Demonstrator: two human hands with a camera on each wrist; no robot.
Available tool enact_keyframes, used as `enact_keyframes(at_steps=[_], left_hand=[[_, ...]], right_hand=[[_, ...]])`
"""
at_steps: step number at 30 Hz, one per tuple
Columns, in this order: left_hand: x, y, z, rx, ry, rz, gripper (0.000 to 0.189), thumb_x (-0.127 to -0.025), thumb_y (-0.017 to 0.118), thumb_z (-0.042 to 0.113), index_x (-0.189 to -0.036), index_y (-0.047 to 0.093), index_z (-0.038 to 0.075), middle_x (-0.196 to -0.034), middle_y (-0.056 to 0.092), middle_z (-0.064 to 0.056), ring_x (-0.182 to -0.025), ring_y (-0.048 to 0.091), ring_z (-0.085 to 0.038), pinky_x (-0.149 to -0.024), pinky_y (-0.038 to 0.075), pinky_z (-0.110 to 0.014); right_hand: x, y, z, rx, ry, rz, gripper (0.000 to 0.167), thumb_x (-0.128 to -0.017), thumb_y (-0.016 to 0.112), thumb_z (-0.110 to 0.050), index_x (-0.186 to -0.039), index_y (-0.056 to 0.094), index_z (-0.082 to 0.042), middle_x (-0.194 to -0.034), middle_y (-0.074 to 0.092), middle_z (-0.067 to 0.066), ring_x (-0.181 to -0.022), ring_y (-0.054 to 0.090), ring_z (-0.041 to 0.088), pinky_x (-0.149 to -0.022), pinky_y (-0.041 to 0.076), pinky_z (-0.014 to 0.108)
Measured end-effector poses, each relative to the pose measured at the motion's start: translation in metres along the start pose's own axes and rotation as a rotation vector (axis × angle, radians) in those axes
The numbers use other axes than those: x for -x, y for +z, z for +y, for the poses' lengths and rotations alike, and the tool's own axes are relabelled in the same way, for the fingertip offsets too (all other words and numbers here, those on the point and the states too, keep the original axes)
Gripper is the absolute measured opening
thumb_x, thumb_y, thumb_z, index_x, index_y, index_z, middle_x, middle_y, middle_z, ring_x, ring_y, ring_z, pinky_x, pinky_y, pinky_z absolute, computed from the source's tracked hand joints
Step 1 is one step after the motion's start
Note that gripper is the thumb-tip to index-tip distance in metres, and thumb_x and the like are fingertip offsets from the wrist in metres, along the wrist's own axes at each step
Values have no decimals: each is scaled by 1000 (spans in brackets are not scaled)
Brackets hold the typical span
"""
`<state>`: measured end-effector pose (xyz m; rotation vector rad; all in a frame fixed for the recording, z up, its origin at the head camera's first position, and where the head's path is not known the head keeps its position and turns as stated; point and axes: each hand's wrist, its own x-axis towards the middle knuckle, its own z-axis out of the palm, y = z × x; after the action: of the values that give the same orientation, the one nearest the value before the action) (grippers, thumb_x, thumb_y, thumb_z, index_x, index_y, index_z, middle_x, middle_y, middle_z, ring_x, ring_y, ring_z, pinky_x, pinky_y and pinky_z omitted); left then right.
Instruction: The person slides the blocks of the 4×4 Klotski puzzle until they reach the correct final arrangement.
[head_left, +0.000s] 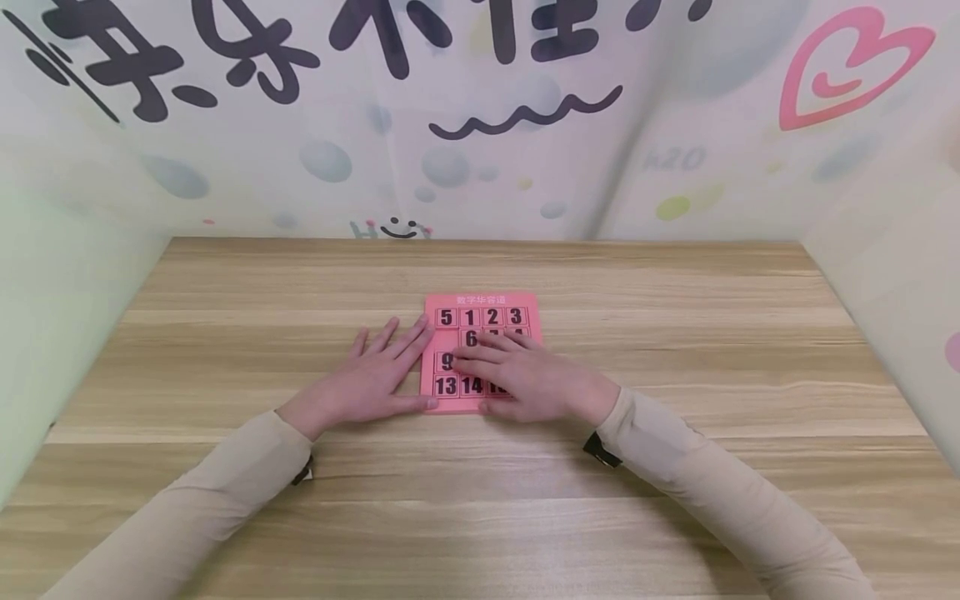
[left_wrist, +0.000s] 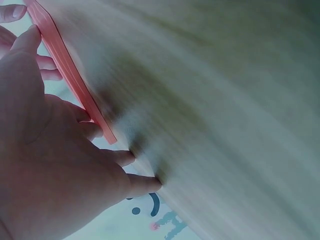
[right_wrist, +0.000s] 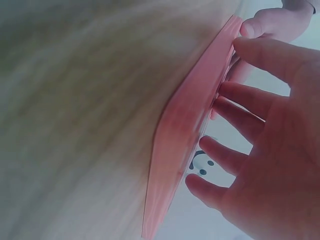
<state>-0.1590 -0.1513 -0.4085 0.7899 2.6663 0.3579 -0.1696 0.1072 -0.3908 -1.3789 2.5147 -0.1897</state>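
Observation:
A pink number sliding puzzle (head_left: 440,301) lies flat on the table, with square black-numbered tiles in rows. Its top row reads 5, 1, 2, 3, and a tile-sized gap shows at the left of the second row. My left hand (head_left: 367,383) spreads along the left side, with thumb and some fingers touching the frame (left_wrist: 75,75). Over the right part of the tiles lies my right hand (head_left: 543,379), fingers extended, fingertips near the 9 tile (head_left: 445,362). It hides several tiles in the lower rows. In the right wrist view its fingers (right_wrist: 225,155) are fairly straight along the board.
The wood-grain table (head_left: 480,517) extends around the puzzle on all sides. Behind it stands a white wall (head_left: 262,192) with black writing and coloured drawings. Beige sleeves cover both forearms, and a dark object (head_left: 602,450) shows beneath the right wrist.

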Motion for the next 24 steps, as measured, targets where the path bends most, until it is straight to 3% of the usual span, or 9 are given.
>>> enact_keyframes(at_steps=[14,24], left_hand=[[0,-1,1,-3,-2,-7,94,-91,49,64,-156,7,10,-161,-3,-6,-144,-4,-41,-109,-3,-64],[0,0,0,-3,7,0,94,-91,49,64,-156,7,10,-161,-3,-6,-143,-4,-41,-109,-3,-65]], right_hand=[[4,-2,1,-50,-1,-2,55,-98,54,-35,-147,42,-14,-153,36,3,-144,19,32,-114,10,56],[0,-11,7,-91,30,45,56,-98,55,-32,-147,41,-10,-152,37,7,-143,21,33,-114,12,56]])
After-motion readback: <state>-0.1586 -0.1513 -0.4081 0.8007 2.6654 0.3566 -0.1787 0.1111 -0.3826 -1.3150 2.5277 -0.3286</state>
